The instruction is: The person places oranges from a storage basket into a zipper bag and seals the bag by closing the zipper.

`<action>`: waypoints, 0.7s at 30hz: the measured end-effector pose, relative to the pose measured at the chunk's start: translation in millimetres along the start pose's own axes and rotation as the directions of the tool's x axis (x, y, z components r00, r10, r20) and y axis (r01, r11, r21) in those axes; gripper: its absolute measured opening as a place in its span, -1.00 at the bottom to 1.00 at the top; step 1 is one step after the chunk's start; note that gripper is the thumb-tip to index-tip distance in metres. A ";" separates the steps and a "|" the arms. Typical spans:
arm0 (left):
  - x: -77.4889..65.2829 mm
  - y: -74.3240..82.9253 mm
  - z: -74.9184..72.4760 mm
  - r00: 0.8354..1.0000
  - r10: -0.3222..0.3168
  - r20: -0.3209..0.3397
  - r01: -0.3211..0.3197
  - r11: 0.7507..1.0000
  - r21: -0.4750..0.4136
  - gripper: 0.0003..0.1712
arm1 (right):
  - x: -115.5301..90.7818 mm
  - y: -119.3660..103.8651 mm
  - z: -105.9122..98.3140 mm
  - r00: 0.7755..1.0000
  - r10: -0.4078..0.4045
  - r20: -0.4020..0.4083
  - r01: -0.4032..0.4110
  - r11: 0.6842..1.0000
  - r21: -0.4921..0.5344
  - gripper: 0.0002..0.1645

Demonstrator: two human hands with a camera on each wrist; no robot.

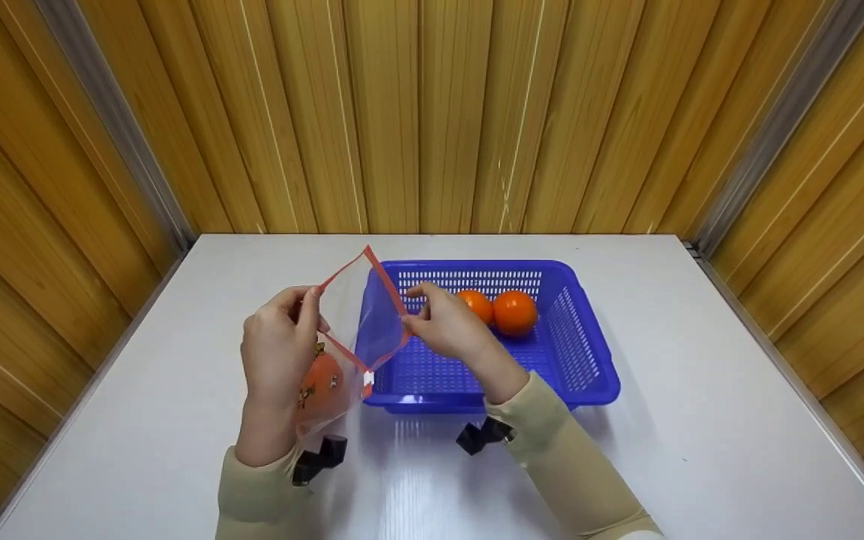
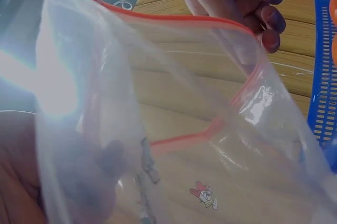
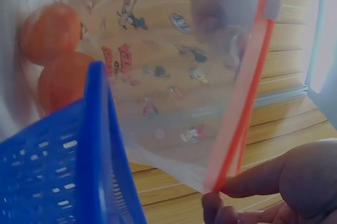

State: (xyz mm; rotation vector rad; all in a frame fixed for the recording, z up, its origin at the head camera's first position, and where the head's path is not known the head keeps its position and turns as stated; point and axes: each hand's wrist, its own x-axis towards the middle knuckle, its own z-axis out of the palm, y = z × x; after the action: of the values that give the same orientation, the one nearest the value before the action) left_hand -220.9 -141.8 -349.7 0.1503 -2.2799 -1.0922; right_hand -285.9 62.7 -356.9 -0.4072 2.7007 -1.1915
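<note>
A clear zip bag [image 1: 389, 281] with a red rim and cartoon prints is held upright, its mouth spread wide. My left hand [image 1: 276, 352] pinches the rim's left side between thumb and fingers. On the opposite side, the thumb and fingers of my right hand [image 1: 447, 322] pinch the red rim, seen close up in the right wrist view. A white slider [image 3: 273, 8] sits at one end of the zip. Two oranges, one upper [image 3: 50, 33] and one lower [image 3: 66, 81], lie at the bottom of the bag. The blue basket's rim partly hides the lower one.
A blue plastic basket [image 1: 598, 367] stands on the white table [image 1: 702, 420], right of the bag. Inside it, one orange [image 1: 514, 313] sits beside another orange [image 1: 475, 304], partly behind my right hand. Wood-patterned walls [image 1: 454, 112] enclose the table's back and sides.
</note>
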 end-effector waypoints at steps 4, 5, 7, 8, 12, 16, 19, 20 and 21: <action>0.3 0.2 0.4 1.000 0.003 0.012 -0.003 1.000 0.001 -0.72 | -1.8 0.4 -13.2 0.999 -0.036 -0.027 0.034 0.998 -0.052 -0.52; 0.5 0.0 0.4 1.000 0.002 0.015 -0.002 1.000 0.000 -0.72 | -1.7 0.3 -17.0 0.998 -0.045 -0.035 0.043 0.997 -0.063 -0.54; 0.7 -0.2 0.3 1.000 0.003 0.022 -0.003 1.000 0.000 -0.72 | -1.1 0.4 -24.8 0.996 -0.072 -0.050 0.067 0.994 -0.083 -0.57; 0.7 -0.4 0.0 1.000 0.003 0.025 -0.003 1.000 0.001 -0.72 | -0.1 0.3 -28.5 0.995 -0.084 -0.054 0.079 0.993 -0.086 -0.57; 0.8 -1.6 0.4 0.999 0.002 0.033 -0.002 1.000 0.008 -0.72 | 5.9 3.7 -43.1 0.993 -0.103 -0.055 0.099 0.992 -0.083 -0.55; 1.1 -2.8 1.1 1.000 0.003 0.030 -0.003 1.000 0.009 -0.72 | 16.9 9.9 -53.8 0.996 -0.081 -0.032 0.078 0.994 -0.083 -0.47; 1.6 -3.0 1.4 1.000 0.008 0.026 -0.008 1.000 0.007 -0.72 | 26.1 15.7 -58.9 0.997 -0.073 -0.020 0.071 0.992 -0.103 -0.40; 1.8 -2.9 1.6 1.000 0.010 0.023 -0.010 1.000 0.008 -0.73 | 28.7 17.8 -60.3 0.997 -0.070 -0.019 0.067 0.991 -0.114 -0.38; 2.0 -2.6 1.7 1.000 0.011 0.022 -0.011 1.000 0.009 -0.73 | 31.2 20.0 -61.5 0.998 -0.068 -0.016 0.065 0.990 -0.124 -0.36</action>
State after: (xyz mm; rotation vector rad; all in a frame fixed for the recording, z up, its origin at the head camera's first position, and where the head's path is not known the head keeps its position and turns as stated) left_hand -223.9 -143.1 -351.5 0.1298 -2.3022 -1.0829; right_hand -334.8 108.9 -331.7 -0.5079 2.8082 -1.0537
